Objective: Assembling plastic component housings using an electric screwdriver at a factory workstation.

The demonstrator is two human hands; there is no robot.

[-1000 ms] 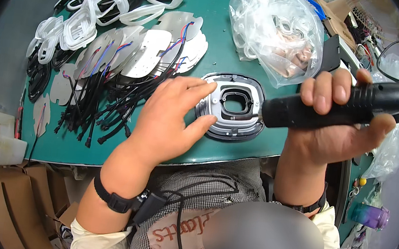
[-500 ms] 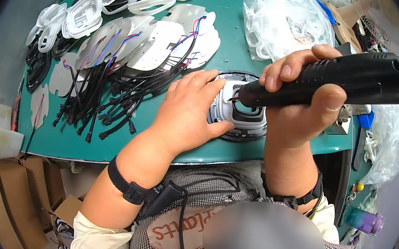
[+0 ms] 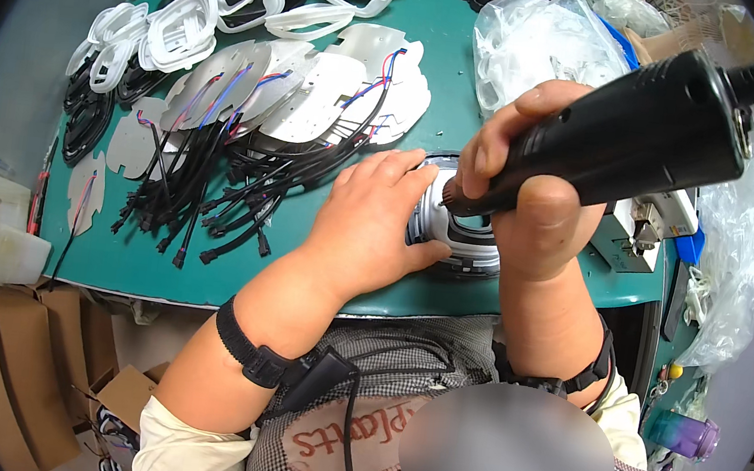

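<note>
Your left hand (image 3: pixel 374 221) spread over the oval housing's (image 3: pixel 470 247) left edge, your right hand (image 3: pixel 537 232) wrapped around a black power tool (image 3: pixel 635 126) above the housing, its tip possibly touching, wired metal plates (image 3: pixel 309 95) left of the housing.

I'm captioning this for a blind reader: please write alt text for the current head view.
A person's right hand grips a black tool, angled down at a rounded housing under the left hand. On the green table, wired plates and white frames lie to the left.
</note>
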